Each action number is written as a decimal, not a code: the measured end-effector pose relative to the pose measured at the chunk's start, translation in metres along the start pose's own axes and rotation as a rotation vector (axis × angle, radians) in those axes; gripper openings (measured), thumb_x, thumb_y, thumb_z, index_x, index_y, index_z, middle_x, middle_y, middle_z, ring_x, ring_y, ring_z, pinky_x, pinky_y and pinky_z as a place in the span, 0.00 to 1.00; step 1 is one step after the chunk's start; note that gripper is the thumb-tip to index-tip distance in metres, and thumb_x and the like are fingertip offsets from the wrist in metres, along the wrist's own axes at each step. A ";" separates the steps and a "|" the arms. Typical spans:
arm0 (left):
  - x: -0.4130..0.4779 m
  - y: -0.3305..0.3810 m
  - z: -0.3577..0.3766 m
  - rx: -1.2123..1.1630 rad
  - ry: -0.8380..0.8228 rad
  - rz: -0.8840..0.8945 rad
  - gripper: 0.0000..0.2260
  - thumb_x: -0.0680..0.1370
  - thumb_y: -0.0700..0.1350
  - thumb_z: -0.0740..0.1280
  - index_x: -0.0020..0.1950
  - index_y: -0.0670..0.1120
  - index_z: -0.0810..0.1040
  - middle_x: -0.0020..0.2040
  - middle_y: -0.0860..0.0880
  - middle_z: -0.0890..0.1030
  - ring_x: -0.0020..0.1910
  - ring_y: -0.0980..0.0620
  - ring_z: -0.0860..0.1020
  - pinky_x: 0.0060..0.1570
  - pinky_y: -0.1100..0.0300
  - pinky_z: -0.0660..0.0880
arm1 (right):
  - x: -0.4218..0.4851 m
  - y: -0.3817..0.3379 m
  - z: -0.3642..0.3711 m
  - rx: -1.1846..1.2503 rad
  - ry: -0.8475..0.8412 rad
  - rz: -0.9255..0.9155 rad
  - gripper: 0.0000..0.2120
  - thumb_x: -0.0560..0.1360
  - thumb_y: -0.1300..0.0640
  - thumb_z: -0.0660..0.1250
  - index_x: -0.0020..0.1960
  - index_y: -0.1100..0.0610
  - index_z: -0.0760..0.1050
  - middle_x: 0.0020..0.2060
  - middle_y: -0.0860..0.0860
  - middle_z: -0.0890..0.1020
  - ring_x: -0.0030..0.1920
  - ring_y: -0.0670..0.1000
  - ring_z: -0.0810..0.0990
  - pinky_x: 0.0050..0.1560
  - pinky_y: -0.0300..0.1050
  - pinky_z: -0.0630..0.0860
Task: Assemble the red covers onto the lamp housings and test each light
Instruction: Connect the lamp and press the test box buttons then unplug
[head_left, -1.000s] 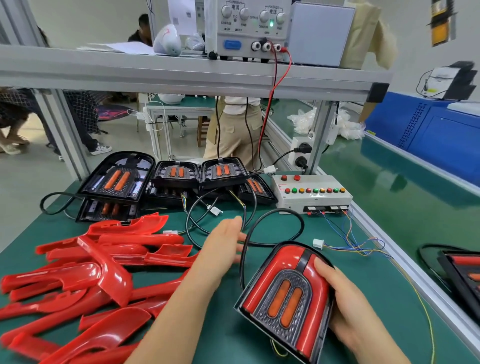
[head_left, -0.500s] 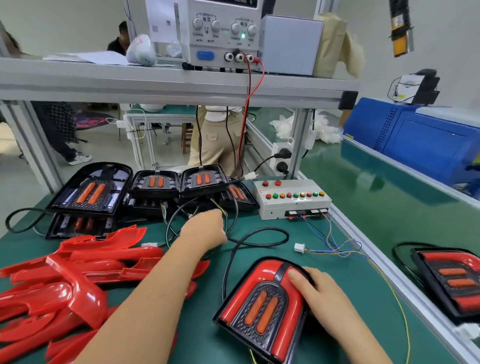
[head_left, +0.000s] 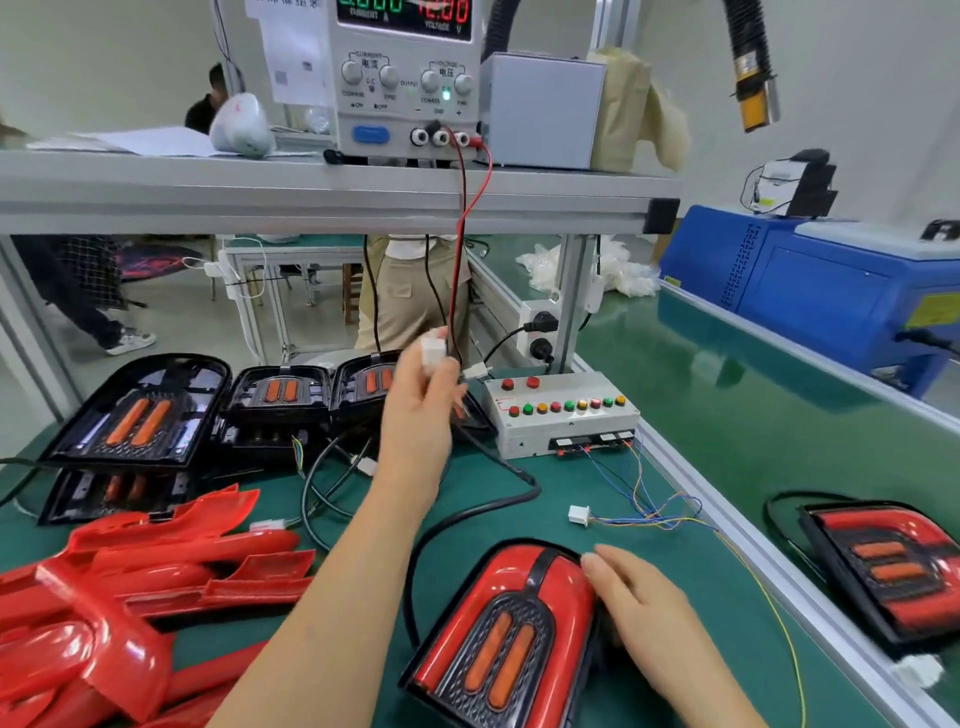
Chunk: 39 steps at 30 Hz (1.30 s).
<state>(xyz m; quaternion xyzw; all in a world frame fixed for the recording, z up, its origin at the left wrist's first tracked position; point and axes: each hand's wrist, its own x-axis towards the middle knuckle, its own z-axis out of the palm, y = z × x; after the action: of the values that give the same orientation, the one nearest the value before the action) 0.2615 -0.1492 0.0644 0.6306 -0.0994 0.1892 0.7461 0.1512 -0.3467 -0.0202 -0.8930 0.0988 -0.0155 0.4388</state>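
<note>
Dial centred on the assembled lamp; 12 o'clock points away from the person.

- Assembled lamp (head_left: 498, 623), a black housing with a glossy red plastic cover and two orange light bars, lies face up on the green bench mat (head_left: 732, 613) at the near edge of the view.
- Right hand (head_left: 639, 608) is at 3 o'clock. The palm faces down and the fingers are loosely extended. The fingertips touch the cover's right shoulder. Nothing is gripped.
- The lamp's black cable (head_left: 467, 512) leaves from about 11 o'clock and rises toward the left hand.
- Left hand (head_left: 421, 405) is at 12 o'clock, off the mat, with the forearm stretched forward. Its fingertips pinch a small white plastic plug (head_left: 431, 353). The plug and fingers are blurred, so the exact finger placement cannot be told.
- Grey metal test box (head_left: 561, 410), with a row of red, green and yellow buttons, sits at 1 o'clock just right of the left hand.
- Loose white connector (head_left: 577, 515), on thin coloured wires from the box, lies on the mat at 1 o'clock, apart from both hands.
- Uncovered black lamp housings (head_left: 140, 410) stand in a row at 10 to 11 o'clock.
- Heap of loose red plastic covers (head_left: 130, 587) is at 9 o'clock.
- Second covered lamp (head_left: 883, 566) is at 3 o'clock, beyond the aluminium rail.
- Bench power supply (head_left: 405, 78) is on the shelf at 12 o'clock, with its display lit.
</note>
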 end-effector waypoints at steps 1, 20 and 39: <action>-0.001 -0.003 0.003 0.096 -0.066 -0.008 0.13 0.82 0.50 0.58 0.67 0.57 0.71 0.53 0.46 0.79 0.56 0.53 0.77 0.64 0.58 0.70 | 0.004 0.001 -0.004 0.013 0.094 -0.042 0.14 0.79 0.46 0.63 0.62 0.47 0.76 0.55 0.41 0.77 0.59 0.45 0.75 0.59 0.41 0.68; -0.014 -0.042 0.023 0.684 -0.556 -0.165 0.06 0.74 0.45 0.70 0.46 0.56 0.77 0.47 0.56 0.81 0.50 0.55 0.77 0.50 0.63 0.72 | 0.078 0.003 -0.033 -0.091 0.248 -0.369 0.08 0.77 0.57 0.68 0.51 0.48 0.84 0.39 0.46 0.81 0.51 0.48 0.69 0.50 0.38 0.62; -0.020 -0.042 0.025 0.974 -0.597 0.085 0.08 0.73 0.54 0.70 0.51 0.61 0.81 0.41 0.61 0.76 0.51 0.58 0.68 0.55 0.58 0.62 | 0.074 -0.009 -0.034 -0.338 0.399 -0.734 0.08 0.65 0.62 0.78 0.43 0.55 0.86 0.29 0.47 0.80 0.39 0.58 0.76 0.40 0.59 0.76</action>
<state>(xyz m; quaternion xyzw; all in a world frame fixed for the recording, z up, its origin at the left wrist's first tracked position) 0.2628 -0.1828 0.0231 0.9233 -0.2324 0.0565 0.3006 0.2212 -0.3818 0.0034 -0.9077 -0.1405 -0.3255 0.2247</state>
